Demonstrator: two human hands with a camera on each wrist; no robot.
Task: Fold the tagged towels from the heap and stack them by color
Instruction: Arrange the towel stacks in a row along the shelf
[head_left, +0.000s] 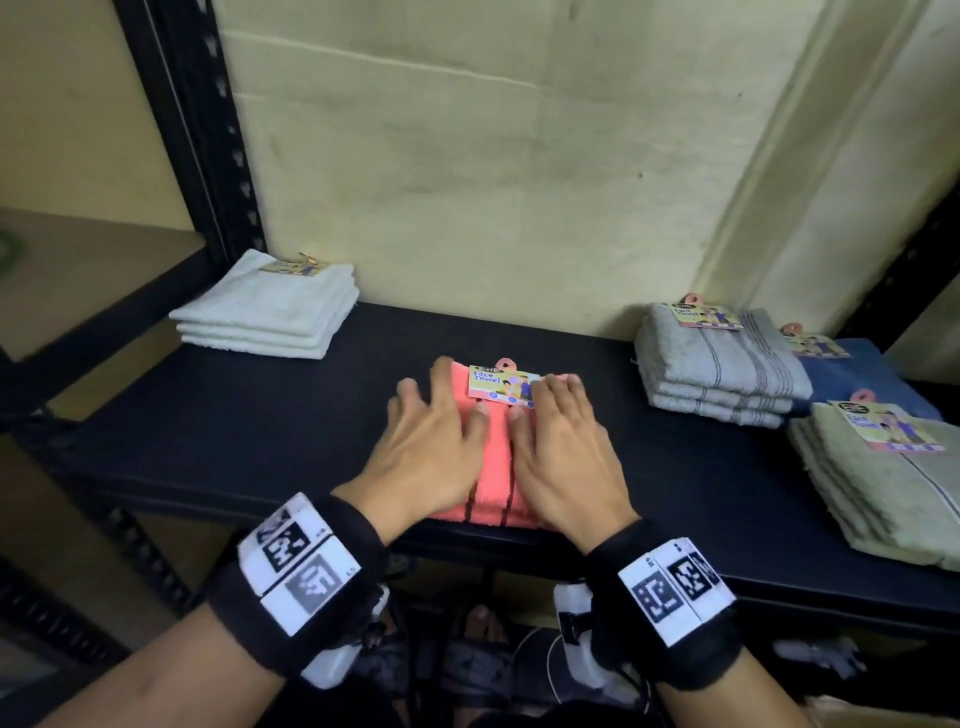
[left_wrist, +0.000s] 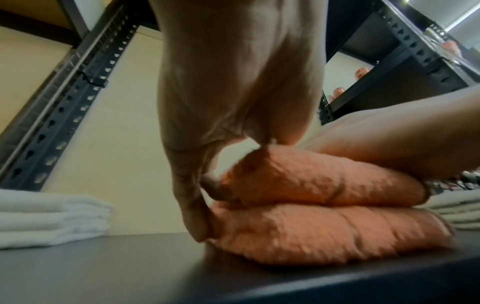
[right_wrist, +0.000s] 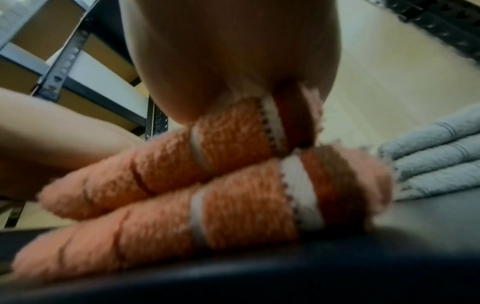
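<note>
White stack: four folded white towels are piled at the far left of the black shelf, a paper tag lying on the top one.
Left hand: it is laid flat, fingers spread and nearly straight, on the left half of the coral towels; nothing is gripped. In the left wrist view the thumb is seen against the pile's left edge.
Coral towels: two folded coral towels with dark stripes are stacked one on the other at the middle front of the shelf, near its front edge; both layers are seen in the wrist views. A "Face Towel" tag lies at the far edge of the top one.
Right hand: it is pressed flat on the right half of the same pile, fingers straight, fingertips touching the tag; nothing is held.
Grey stack: three folded grey towels, tagged, lie to the right.
Blue towel: it is partly hidden behind the grey stack.
Green stack: folded olive-green towels, tagged, lie at the far right front.
</note>
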